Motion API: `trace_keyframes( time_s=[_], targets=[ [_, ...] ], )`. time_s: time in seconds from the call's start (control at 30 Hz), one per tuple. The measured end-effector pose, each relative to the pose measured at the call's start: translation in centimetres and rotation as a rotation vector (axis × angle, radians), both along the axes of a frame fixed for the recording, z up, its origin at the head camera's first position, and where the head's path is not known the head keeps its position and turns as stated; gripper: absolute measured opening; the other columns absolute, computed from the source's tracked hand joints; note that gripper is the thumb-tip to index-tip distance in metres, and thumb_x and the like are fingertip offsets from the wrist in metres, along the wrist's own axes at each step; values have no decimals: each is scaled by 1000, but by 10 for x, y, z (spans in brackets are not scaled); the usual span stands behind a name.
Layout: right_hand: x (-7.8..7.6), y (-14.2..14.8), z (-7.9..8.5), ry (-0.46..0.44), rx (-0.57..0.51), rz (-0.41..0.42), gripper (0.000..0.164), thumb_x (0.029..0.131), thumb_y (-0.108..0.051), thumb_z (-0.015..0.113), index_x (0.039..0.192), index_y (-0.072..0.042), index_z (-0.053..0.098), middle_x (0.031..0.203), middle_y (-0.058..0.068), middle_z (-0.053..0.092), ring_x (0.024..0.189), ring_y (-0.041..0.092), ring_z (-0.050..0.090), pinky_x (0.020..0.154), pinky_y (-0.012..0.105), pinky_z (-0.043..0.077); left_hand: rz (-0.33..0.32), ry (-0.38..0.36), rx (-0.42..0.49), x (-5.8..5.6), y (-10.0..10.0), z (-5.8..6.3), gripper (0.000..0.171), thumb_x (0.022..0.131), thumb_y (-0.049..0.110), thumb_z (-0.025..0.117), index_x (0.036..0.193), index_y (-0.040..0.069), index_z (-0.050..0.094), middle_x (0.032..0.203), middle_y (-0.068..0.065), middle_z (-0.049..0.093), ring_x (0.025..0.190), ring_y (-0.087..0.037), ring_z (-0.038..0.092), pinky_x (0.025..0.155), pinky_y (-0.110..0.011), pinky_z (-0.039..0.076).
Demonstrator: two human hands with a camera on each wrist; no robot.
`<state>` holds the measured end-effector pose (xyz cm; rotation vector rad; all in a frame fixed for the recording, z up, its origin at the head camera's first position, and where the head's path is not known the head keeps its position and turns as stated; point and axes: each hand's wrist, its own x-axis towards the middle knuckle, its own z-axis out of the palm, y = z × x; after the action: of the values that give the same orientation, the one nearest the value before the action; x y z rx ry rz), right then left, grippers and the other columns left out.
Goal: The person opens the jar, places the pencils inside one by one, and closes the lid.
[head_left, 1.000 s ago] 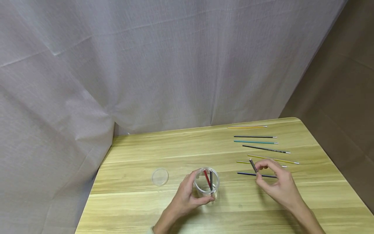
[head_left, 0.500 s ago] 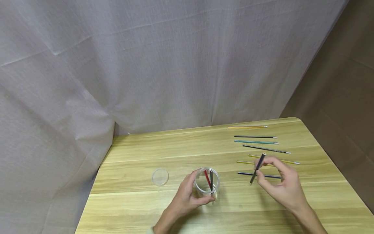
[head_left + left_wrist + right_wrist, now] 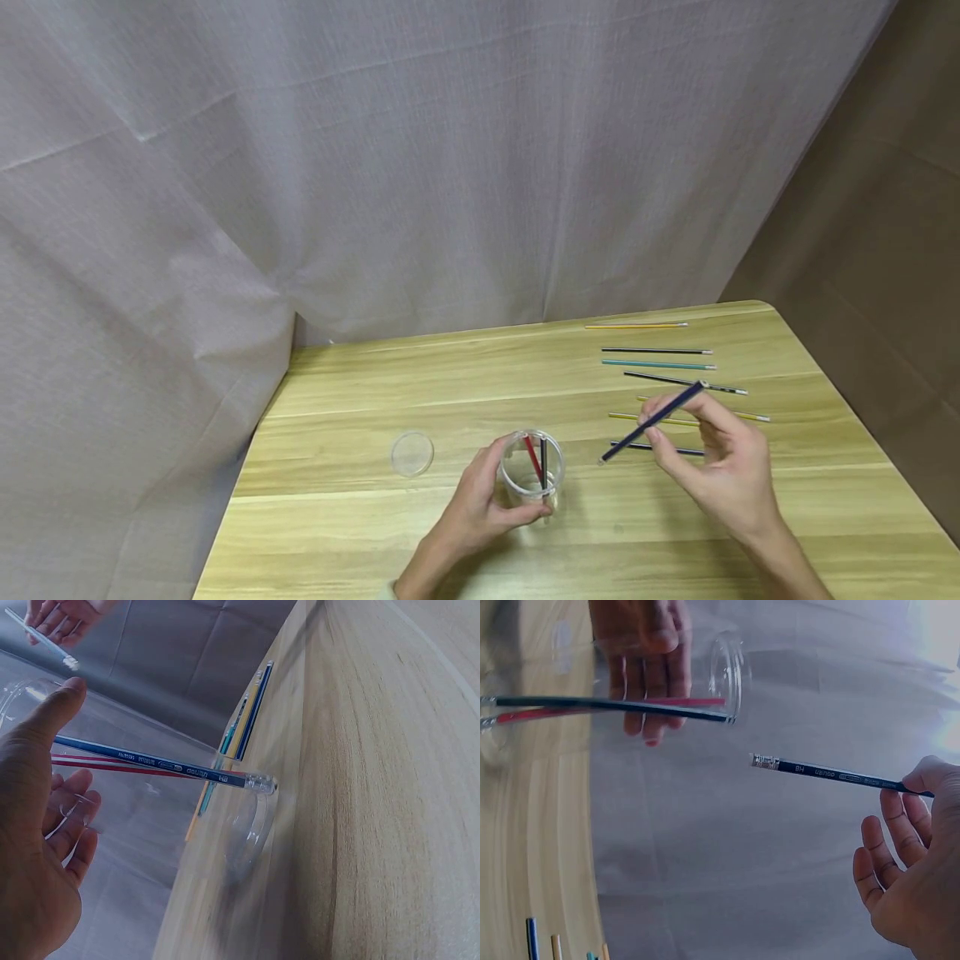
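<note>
My left hand grips a clear jar around its side, thumb near the rim. The jar stands on the table with its mouth open. Inside lean a red pencil and a dark blue pencil, eraser ends at the bottom in the left wrist view. To the right, my right hand pinches another dark blue pencil between thumb and fingers, above the table. Its metal-banded eraser end points toward the jar's mouth, apart from it, in the right wrist view.
Several pencils lie in a loose row on the right of the wooden table, among them an orange one and a teal one. A clear round lid lies left of the jar. Grey cloth hangs behind.
The pencil in my right hand has turned from steep to slanting, its lower end swinging left toward the jar. The right hand has shifted slightly; the left hand and jar stay put.
</note>
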<state>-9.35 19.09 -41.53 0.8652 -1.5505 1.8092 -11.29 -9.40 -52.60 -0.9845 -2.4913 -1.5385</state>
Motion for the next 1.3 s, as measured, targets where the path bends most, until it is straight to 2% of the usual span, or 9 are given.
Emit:
trace_keyframes(
  time_s=[0.2,0.33,0.5,0.63,0.73,0.93,1.13,1.3],
  targets=[
    [-2,-11,6,11,-36,39,26,75,36,62,100,29,60,99,21,74,99,25,70,98,29,55,-1,-7,4,1,0,0,93,78,29,97,156,23,46,140,-8,65,128,-32,61,109,-53,51],
    [-3,-17,8,19,-41,47,24,76,34,63,99,28,58,98,21,74,99,25,70,97,29,55,5,-8,-3,1,0,1,93,78,29,97,156,23,46,141,-4,64,128,-35,61,109,-53,50],
    [-6,-23,9,28,-50,58,22,79,32,64,99,28,59,97,21,73,99,26,70,97,29,56,7,3,-7,1,0,1,94,78,29,97,156,23,46,141,-3,64,129,-31,61,110,-50,50],
    [-6,-27,5,-7,-20,52,27,76,35,62,101,25,61,99,20,73,100,25,70,97,28,56,3,47,-4,0,0,-1,94,77,29,97,156,21,46,141,-3,64,128,-25,61,109,-48,51],
    [-4,-30,1,-53,18,31,34,73,37,61,103,21,63,100,20,73,101,24,70,98,27,56,-2,93,0,-1,0,-3,95,78,28,97,157,18,45,141,-5,64,126,-27,62,107,-48,52],
    [-3,-41,-14,-133,115,-24,38,76,32,66,106,9,70,100,19,73,100,20,70,95,24,55,-9,142,4,-3,-1,-4,96,78,27,97,157,16,44,141,-6,64,124,-27,63,106,-48,53],
    [-5,-51,-32,-158,176,-42,38,77,29,70,106,4,72,99,16,74,98,18,67,89,25,53,-2,145,-11,-4,-1,-4,97,78,29,97,158,17,44,144,-4,63,127,-23,62,107,-49,52],
    [-4,-56,-42,-186,220,-58,37,77,26,72,104,1,72,100,14,75,97,17,67,89,24,52,2,109,-21,-2,-1,-1,96,78,30,97,157,19,44,146,-1,62,130,-23,60,109,-51,50]
  ],
)
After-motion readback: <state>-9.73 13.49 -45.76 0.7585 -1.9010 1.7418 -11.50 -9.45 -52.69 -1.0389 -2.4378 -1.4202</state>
